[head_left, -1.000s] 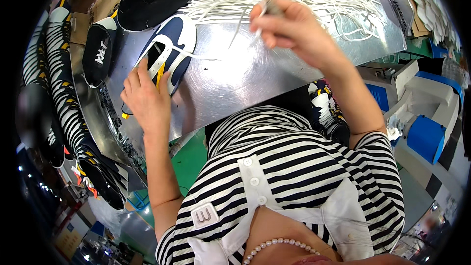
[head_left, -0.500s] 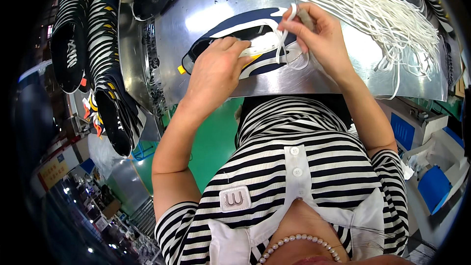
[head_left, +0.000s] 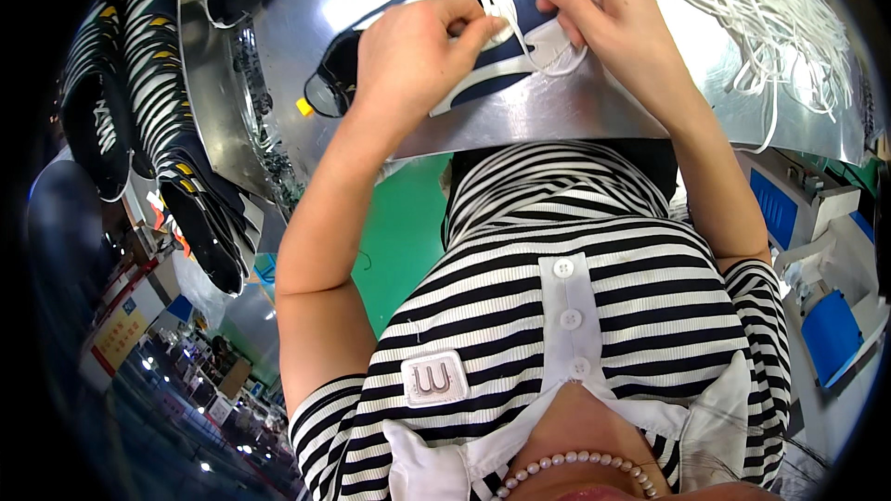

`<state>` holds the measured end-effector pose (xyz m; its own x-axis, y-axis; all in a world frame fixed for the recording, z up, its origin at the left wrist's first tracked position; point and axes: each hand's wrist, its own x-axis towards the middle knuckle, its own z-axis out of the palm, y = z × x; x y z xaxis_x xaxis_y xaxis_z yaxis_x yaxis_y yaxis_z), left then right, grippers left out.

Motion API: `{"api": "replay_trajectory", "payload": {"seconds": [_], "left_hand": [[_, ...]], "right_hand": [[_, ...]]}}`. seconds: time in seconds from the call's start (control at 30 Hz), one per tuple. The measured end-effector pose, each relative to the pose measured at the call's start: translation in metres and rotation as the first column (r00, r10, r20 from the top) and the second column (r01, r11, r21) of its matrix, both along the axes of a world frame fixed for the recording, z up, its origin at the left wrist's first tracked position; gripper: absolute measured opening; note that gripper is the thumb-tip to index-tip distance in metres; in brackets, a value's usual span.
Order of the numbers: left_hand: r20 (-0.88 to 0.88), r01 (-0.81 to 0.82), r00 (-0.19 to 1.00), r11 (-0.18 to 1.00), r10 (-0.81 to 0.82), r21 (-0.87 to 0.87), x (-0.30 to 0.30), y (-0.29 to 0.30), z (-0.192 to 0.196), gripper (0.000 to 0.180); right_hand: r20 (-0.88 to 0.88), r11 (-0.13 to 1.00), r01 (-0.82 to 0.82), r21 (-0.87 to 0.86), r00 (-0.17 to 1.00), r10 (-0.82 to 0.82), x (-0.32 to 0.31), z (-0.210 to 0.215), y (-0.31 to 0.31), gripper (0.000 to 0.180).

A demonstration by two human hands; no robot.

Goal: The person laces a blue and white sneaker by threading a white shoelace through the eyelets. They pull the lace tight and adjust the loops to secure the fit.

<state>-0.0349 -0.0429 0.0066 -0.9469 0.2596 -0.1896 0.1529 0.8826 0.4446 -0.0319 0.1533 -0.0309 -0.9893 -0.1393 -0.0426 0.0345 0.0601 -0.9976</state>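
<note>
While a rack of finished black shoes (head_left: pixel 139 111) hangs at the far left, well apart from the work, the step in hand looks like threading a white lace (head_left: pixel 520 32) through the dark blue shoe upper (head_left: pixel 436 56) that lies flat on the shiny metal table (head_left: pixel 575 116). Moving right, the left hand (head_left: pixel 408 60) rests on the upper, its fingers (head_left: pixel 473 28) curled narrow and pinching the lace against the fabric near the middle of the upper. To do this well, that hand should press the upper flat so it does not slide on the slick metal, and hold the lace just beside the eyelet rather than far back. Further right, the right hand (head_left: pixel 608 23) hovers over the same spot, fingers closed on the lace and what seems a small grey tool or tip; which it is cannot be told. It should pull evenly, keeping the loop untwisted. At the far right a heap of loose white laces (head_left: pixel 770 28) lies near; the working lace is best kept clear of it to avoid snagging.
</note>
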Motion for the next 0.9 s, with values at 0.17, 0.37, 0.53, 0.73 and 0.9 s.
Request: {"api": "replay_trajectory", "payload": {"seconds": [0.17, 0.37, 0.53, 0.73, 0.9], "left_hand": [[0.017, -0.030, 0.999, 0.999, 0.029, 0.030, 0.000, -0.001, -0.005, 0.027], [0.028, -0.002, 1.000, 0.998, 0.000, 0.066, -0.001, -0.001, -0.004, 0.027], [-0.068, 0.162, 0.987, 0.942, -0.149, 0.295, 0.009, -0.013, -0.011, 0.022], [-0.284, 0.265, 0.936, 0.946, -0.207, 0.184, 0.019, -0.006, -0.013, 0.021], [-0.639, 0.336, 0.705, 0.938, -0.307, -0.080, 0.042, -0.033, -0.018, 0.021]], "right_hand": [[-0.026, 0.971, -0.159, 0.180, 0.986, 0.166, 0.033, 0.006, 0.007, 0.015], [-0.143, 0.936, -0.140, 0.324, 0.971, 0.194, 0.029, -0.002, 0.004, 0.014], [-0.328, 0.787, -0.010, 0.617, 0.906, 0.268, 0.027, -0.004, -0.003, 0.012], [-0.470, 0.738, 0.128, 0.662, 0.839, 0.276, 0.026, -0.017, -0.033, 0.019], [0.151, 0.935, -0.211, 0.286, 0.973, 0.173, 0.044, 0.048, 0.040, 0.022]]}}
